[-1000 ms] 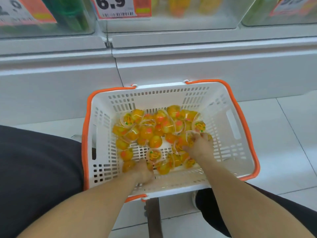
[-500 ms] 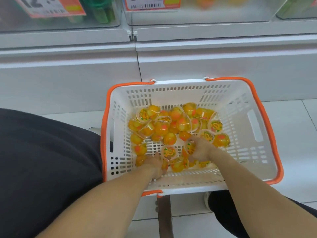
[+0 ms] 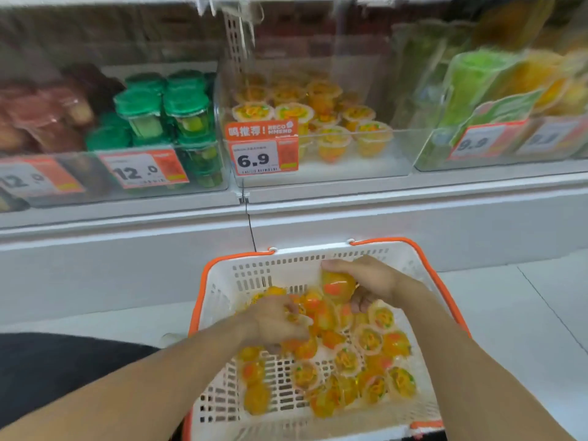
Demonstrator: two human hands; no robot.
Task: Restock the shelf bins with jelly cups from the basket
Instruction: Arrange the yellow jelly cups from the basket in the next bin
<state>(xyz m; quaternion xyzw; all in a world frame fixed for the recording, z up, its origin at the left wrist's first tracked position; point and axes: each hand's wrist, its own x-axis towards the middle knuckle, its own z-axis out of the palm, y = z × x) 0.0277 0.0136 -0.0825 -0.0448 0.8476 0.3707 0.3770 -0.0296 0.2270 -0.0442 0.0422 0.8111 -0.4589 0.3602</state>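
Note:
A white basket with an orange rim (image 3: pixel 222 281) sits on the floor below the shelf, holding several orange jelly cups (image 3: pixel 369 340). My right hand (image 3: pixel 369 278) grips one orange jelly cup (image 3: pixel 337 286) above the basket's far end. Over the pile, my left hand (image 3: pixel 273 323) has its fingers curled round jelly cups, blurred by motion. On the shelf above, a clear bin (image 3: pixel 366 167) tagged 6.9 holds several matching jelly cups (image 3: pixel 331 144).
Left of that bin, another bin holds green-lidded cups (image 3: pixel 165 113) behind a 12.0 tag (image 3: pixel 143 170). To the right stand green and yellow packs (image 3: pixel 483 84) with a 9.9 tag. White shelf front (image 3: pixel 350 218) rises behind the basket. My dark-clothed knee (image 3: pixel 47 370) is at lower left.
The view tilted up, bringing the shelf bins into sight. Both hands rose from the near end of the basket; the right one now holds a cup lifted above the pile.

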